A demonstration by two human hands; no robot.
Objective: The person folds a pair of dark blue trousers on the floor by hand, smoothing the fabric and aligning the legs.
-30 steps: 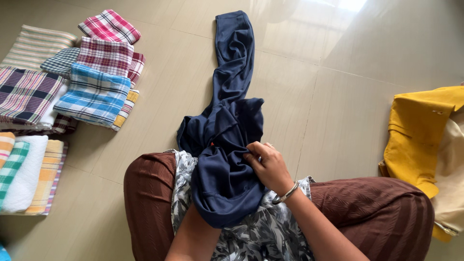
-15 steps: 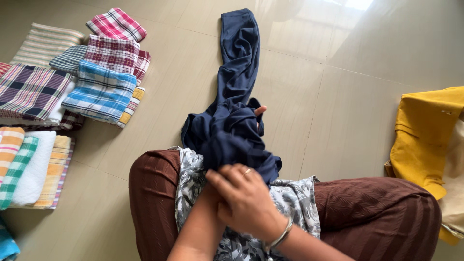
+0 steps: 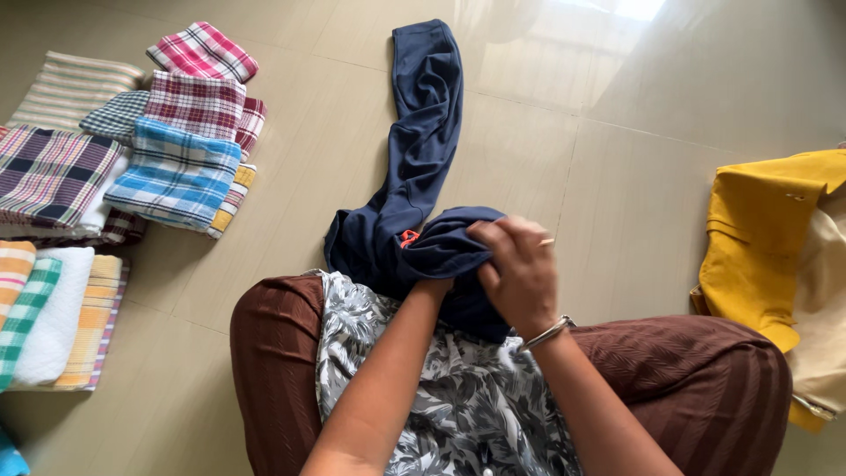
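Since earlier, my right hand (image 3: 520, 273) rose, pinching the navy trousers (image 3: 423, 167); left hand, buried inside the fabric, unreadable.

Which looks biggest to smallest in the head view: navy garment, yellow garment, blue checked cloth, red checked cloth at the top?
1. navy garment
2. yellow garment, cut off by the frame edge and partly covered, so unsure against the first
3. blue checked cloth
4. red checked cloth, farther off and partly covered

Glossy beige tiled floor (image 3: 617, 176) reflects bright light at top.
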